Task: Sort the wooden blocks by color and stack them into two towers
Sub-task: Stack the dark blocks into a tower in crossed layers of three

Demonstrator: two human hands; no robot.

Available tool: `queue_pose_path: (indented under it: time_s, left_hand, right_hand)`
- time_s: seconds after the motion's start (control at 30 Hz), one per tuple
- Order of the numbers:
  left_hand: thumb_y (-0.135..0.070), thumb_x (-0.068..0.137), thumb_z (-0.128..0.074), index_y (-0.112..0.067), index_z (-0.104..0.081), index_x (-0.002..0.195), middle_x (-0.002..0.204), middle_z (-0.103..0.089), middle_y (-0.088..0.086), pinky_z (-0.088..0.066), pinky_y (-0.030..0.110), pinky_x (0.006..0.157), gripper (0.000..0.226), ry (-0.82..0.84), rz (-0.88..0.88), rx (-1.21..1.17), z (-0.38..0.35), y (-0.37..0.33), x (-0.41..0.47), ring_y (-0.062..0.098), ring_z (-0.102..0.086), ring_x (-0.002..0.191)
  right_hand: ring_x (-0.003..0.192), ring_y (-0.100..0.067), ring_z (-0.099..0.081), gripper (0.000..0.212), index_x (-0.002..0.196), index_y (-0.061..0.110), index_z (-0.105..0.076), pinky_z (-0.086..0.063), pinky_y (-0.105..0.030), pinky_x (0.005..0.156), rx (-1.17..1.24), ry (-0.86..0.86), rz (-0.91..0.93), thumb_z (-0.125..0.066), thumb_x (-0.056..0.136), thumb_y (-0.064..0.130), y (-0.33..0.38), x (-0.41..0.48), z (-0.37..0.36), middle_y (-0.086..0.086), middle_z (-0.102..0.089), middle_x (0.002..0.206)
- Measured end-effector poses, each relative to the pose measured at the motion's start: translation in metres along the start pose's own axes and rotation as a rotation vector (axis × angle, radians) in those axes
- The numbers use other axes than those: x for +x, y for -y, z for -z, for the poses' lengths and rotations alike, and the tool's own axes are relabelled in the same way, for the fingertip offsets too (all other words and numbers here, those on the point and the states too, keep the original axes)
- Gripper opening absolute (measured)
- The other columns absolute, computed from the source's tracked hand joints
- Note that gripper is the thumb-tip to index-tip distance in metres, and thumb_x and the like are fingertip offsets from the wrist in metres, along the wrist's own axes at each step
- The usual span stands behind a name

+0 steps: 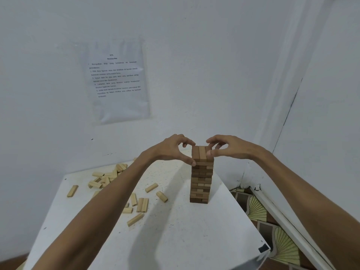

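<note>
Both your arms reach in over the tabletop (175, 240), and your hands meet at the summit of the dark brown tower (201, 184). It stands upright toward the right side of the white surface, near the corner of the walls. Your left hand (173, 150) has its grip closed on the top layer (200, 153), thumb pressed on the near left edge and curled fingers hooked over the far end. Your right hand (228, 147) mirrors it, its grip pinching the same layer from the right, thumb on the near side and fingertips at the back. That top layer shows three dark blocks side by side, running away from you. Off to the left, well apart from the tower, the light blocks (109, 177) lie scattered flat. There's a loose heap at the far edge and singles and pairs nearer you, some partly hidden behind your left forearm. A printed sheet (118, 82) hangs on the wall behind, and patterned floor (257, 211) shows at the right.
</note>
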State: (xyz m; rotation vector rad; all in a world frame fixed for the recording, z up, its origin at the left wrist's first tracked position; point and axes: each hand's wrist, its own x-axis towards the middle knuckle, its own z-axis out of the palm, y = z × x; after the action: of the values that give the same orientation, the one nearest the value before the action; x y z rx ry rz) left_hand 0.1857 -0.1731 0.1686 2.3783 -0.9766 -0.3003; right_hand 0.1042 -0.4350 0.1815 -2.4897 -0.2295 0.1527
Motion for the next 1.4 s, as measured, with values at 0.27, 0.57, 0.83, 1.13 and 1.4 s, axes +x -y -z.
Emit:
queue_pose_path:
  time_s: [0.27, 0.57, 0.83, 1.13, 1.4]
  left_hand:
    - [-0.054, 0.066, -0.088, -0.027, -0.056, 0.136, 0.101, -0.053, -0.015, -0.037, 0.023, 0.077, 0.082, 0.000, 0.036, -0.008, -0.005, 0.002, -0.003, 0.007, -0.050, 0.095]
    - [-0.045, 0.070, -0.090, -0.032, -0.057, 0.128, 0.090, -0.059, -0.015, -0.036, 0.022, 0.070, 0.068, 0.028, 0.009, -0.075, -0.009, -0.002, 0.000, -0.004, -0.047, 0.069]
    - [-0.042, 0.069, -0.091, -0.031, -0.064, 0.120, 0.087, -0.059, -0.016, -0.039, 0.026, 0.071, 0.059, 0.017, -0.030, -0.122, -0.012, -0.002, 0.004, -0.002, -0.046, 0.067]
    - [-0.041, 0.068, -0.092, -0.027, -0.066, 0.118, 0.089, -0.063, -0.014, -0.038, 0.023, 0.069, 0.058, 0.026, -0.038, -0.130, -0.011, -0.002, 0.005, -0.003, -0.049, 0.068]
    - [-0.044, 0.070, -0.090, -0.028, -0.065, 0.120, 0.086, -0.057, -0.012, -0.039, 0.023, 0.068, 0.058, 0.041, -0.051, -0.109, -0.011, -0.002, 0.007, -0.005, -0.050, 0.067]
  right_hand:
    - [0.118, -0.007, -0.054, 0.079, 0.134, 0.035, -0.056, -0.043, -0.021, 0.084, -0.008, 0.020, 0.017, -0.075, 0.064, 0.068, 0.001, 0.001, -0.007, 0.016, -0.056, 0.130]
    - [0.088, -0.006, -0.049, 0.067, 0.128, 0.040, -0.057, -0.037, -0.024, 0.074, -0.112, 0.024, -0.025, -0.079, 0.070, 0.067, 0.002, 0.002, -0.004, 0.005, -0.054, 0.108]
    - [0.081, -0.005, -0.054, 0.060, 0.124, 0.034, -0.060, -0.039, -0.023, 0.071, -0.056, 0.039, -0.027, -0.084, 0.074, 0.057, 0.006, 0.003, -0.008, 0.008, -0.061, 0.097]
    - [0.076, -0.004, -0.051, 0.054, 0.121, 0.030, -0.062, -0.037, -0.021, 0.068, -0.061, 0.022, -0.015, -0.082, 0.077, 0.053, 0.010, 0.001, -0.008, 0.009, -0.058, 0.095]
    - [0.076, -0.004, -0.053, 0.053, 0.119, 0.032, -0.063, -0.038, -0.021, 0.069, -0.041, 0.002, -0.018, -0.082, 0.076, 0.057, 0.007, 0.001, -0.010, 0.010, -0.058, 0.091]
